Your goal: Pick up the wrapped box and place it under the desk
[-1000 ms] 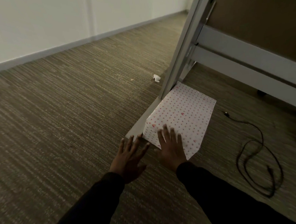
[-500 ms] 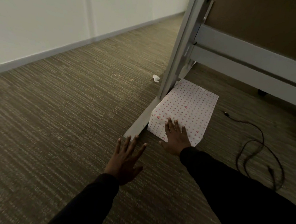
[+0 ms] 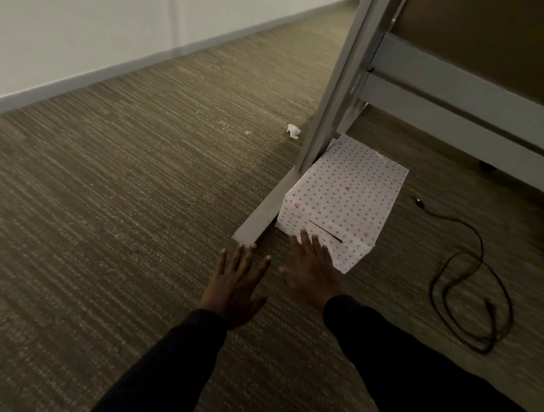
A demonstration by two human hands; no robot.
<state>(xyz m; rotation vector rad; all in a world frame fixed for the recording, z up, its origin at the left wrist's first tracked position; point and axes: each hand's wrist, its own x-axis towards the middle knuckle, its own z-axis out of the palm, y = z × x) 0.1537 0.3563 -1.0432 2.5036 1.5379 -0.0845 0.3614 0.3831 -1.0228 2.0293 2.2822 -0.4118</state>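
One wrapped box (image 3: 344,200) lies on the carpet (image 3: 120,216), just beside the flat foot of the desk leg (image 3: 331,105) and under the near edge of the desk (image 3: 483,30). Its paper is white, printed with rows of small red and pink hearts; a dark slit or open seam crosses the near face, and the paper folds to a point at the near right corner.

Two hands, both in dark sleeves, are stretched forward with fingers spread and nothing gripped. The right hand (image 3: 310,270) lies flat, palm down, its fingertips at the box's near edge; the left hand (image 3: 237,282) is likewise splayed, its fingertips close to the end of the desk foot, clear of the box. Whether either palm rests on the carpet cannot be told.

Against the frame half a second earlier, the right hand has drawn back from the top of the box to its near edge, baring the slit; the box lies where it was.

Also in view: one black cable (image 3: 463,289) coiled on the carpet to the right of the box, and one small white scrap (image 3: 292,131) beyond the desk leg.
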